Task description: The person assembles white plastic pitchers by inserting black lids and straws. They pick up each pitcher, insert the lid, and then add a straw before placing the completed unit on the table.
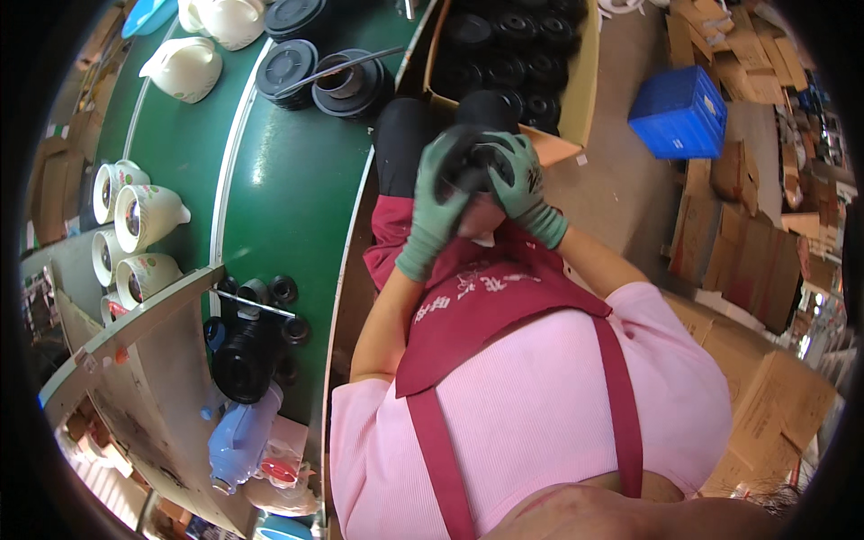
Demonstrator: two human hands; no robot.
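Observation:
Both my hands wear green work gloves and meet above my lap. My left hand [432,206] grips the near left side of a dark round plastic part [467,162], which is blurred. On its other side, my right hand [523,179] curls its fingers around the same part. The gloves cover much of it, so its exact shape cannot be told. Just beyond my knees stands an open cardboard box [586,88] with rows of black round plastic parts [516,67] inside.
On the green conveyor belt [290,175] to my left are stacked black discs [287,67], a metal rod [368,61] and white jug bodies [182,71]. Nearer me stand black rings [243,364] and a blue bottle [239,439]. A blue crate [678,111] sits on the floor at right.

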